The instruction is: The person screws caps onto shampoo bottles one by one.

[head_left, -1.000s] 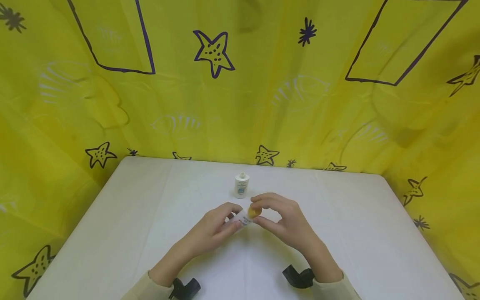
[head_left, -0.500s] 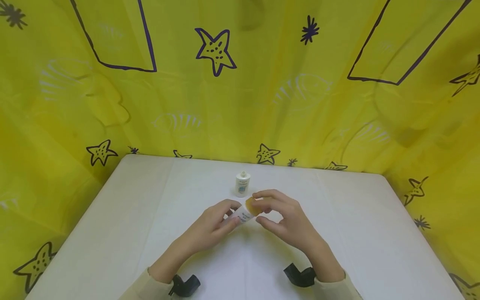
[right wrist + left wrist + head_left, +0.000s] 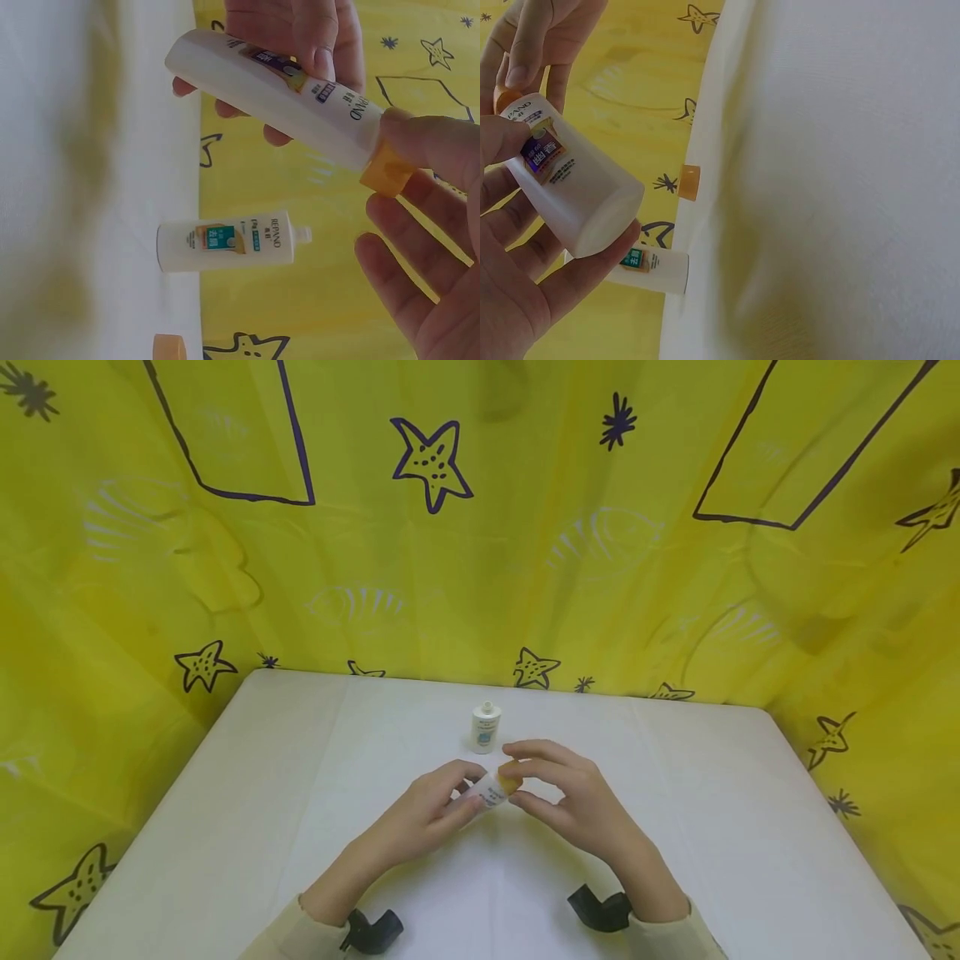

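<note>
- White bottle [image 3: 281,97], tilted, was held up off the desk [image 3: 675,793] between the 2 hands.
- Left hand [image 3: 431,814]: its fingers were curled round the bottle's body, with the thumb on the label side, a grip the left wrist view showed closely.
- Right hand [image 3: 566,785]: thumb and finger pinched the orange cap [image 3: 386,171] at the bottle's neck; the right wrist view showed at least 1 other finger apart from it. Whether the cap was fully seated could not be told from the 3 views.
- Standing bottle [image 3: 262,259] was upright on the desk beyond the hands. Its bare nozzle showed in the head and right wrist views; in the left wrist view the left hand hid its upper part.
- Loose orange cap [image 3: 690,182] sat on the desk, seen only in the 2 wrist views.
- "REPAND" could be read on both bottles in the right wrist view; the left wrist view caught just "PAND" on the held bottle.
- Chinese characters marked a purple panel [image 3: 544,150] on the held bottle and a teal panel [image 3: 221,238] on the standing bottle. Smaller lines were blurred.
- Head view alone showed the bottles' other sides, with dark print too small to read, and the pale sleeves [image 3: 296,935].
</note>
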Motion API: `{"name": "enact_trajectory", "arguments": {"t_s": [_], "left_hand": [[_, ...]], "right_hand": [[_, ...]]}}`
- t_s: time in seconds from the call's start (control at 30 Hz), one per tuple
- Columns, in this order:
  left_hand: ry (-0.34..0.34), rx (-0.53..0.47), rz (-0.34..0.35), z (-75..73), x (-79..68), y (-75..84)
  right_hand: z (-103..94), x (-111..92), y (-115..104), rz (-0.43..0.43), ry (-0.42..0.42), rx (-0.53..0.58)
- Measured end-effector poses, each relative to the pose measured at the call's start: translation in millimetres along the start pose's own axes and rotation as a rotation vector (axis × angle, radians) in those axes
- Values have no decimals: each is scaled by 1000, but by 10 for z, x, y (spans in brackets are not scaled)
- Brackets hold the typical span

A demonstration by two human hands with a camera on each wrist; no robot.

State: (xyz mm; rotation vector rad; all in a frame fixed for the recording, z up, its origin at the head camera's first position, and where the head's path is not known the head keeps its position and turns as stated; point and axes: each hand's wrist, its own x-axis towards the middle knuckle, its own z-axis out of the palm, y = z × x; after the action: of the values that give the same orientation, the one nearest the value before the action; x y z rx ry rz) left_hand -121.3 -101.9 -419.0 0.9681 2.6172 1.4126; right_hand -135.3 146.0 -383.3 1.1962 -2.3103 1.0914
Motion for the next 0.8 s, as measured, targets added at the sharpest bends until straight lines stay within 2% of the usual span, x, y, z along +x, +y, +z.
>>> {"name": "enact_trajectory", "arguments": {"t_s": [0.17,0.53,0.8], "left_hand": [[0,1,7,5,5,1],[19,23,-8,-17,-8,-3],[38,20,29,-48,10,-33]], "right_hand": [[12,6,5,-2,-6,3],[2,-3,-10,53,-20,20],[8,10,-2,14,-19,8]]}}
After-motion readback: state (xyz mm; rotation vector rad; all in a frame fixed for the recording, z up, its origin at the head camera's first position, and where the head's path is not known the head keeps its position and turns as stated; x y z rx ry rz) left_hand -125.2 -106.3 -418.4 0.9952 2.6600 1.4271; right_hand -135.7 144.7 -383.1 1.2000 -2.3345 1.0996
